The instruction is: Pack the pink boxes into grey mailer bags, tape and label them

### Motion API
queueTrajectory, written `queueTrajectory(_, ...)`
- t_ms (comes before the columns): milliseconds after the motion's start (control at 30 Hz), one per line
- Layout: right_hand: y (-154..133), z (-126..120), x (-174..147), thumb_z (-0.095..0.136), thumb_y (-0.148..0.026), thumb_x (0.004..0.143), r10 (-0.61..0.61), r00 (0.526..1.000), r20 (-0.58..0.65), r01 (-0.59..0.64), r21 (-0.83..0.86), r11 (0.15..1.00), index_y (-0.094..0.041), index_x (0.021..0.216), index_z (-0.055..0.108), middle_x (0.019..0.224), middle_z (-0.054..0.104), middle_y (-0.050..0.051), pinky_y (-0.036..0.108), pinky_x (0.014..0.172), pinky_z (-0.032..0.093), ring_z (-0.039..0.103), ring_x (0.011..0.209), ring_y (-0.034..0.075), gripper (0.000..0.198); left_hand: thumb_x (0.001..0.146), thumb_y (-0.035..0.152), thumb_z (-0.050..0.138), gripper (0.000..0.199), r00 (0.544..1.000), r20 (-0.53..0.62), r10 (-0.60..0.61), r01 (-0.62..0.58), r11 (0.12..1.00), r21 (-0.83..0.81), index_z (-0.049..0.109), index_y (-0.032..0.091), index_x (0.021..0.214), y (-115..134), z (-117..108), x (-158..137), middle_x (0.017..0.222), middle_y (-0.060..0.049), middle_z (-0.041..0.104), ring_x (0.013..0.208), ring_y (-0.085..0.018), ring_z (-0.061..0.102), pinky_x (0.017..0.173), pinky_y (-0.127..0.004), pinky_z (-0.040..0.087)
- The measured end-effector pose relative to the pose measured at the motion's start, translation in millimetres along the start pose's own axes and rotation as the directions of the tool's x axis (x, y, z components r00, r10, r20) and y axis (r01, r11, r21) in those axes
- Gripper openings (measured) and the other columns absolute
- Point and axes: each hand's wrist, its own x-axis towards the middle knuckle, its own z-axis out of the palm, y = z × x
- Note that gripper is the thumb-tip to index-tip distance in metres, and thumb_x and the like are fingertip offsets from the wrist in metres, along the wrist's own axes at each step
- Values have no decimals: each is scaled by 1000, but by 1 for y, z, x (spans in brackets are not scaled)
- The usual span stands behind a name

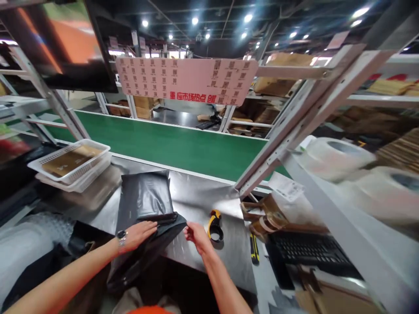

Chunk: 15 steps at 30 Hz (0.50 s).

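Pinching, the right hand (195, 236) holds a corner of the glossy, creased black plastic bag (149, 192); the left hand (139, 236) lies flat on it. The bag rests on a smooth metal table (193, 192), between a perforated white basket (102, 150) and a curved tape dispenser (214, 220).

A single head-worn camera looks from above the near side of the metal bench (196, 192), facing forward and down. The left hand (139, 237) and right hand (197, 237) appear at close range in the lower half of the view, with the green conveyor belt (183, 143) farther out beyond the bench. The wide field extends upward to the ceiling lights (195, 21).
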Motion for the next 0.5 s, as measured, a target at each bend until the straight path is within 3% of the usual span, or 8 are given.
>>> queueTrajectory(67,-16,8,11,82,-40,87,30,1000,-3,-30,6,1000,-18,68,65,62,69,2,22,52,44,56,51,11,33,104,0,43,72,996,-84,-34,37,999,34,52,30,169,-13,-8,-57,176,-6,52,163,-26,51,139,-48,38)
queueTrajectory(200,-39,18,27,76,-31,92,92,995,-31,-91,36,995,-19,68,59,61,66,0,21,50,42,56,51,10,31,102,-5,41,84,987,-31,-155,157,978,135,45,41,172,-26,9,-142,181,-1,43,167,-26,44,141,-54,32)
queueTrajectory(267,-48,22,30,71,-27,95,121,991,-57,-118,48,992,-19,68,57,60,65,0,20,50,43,56,50,9,32,97,-6,42,94,982,-52,-184,190,967,168,36,44,176,-23,30,-156,182,-1,41,168,-27,42,141,-56,29)
queueTrajectory(367,-57,26,30,66,-23,99,145,984,-103,-140,61,988,-19,67,57,59,64,1,20,48,42,54,47,9,34,87,-5,51,108,990,-51,-131,138,979,153,26,47,178,-13,63,-150,184,-2,38,168,-31,42,140,-65,29)
queueTrajectory(500,-65,30,31,64,-22,102,163,975,-154,-149,95,984,-19,67,56,58,63,0,18,46,38,51,45,8,36,74,8,66,118,988,29,-154,154,988,21,27,45,179,-6,79,-140,186,-6,30,169,-45,37,133,-82,27)
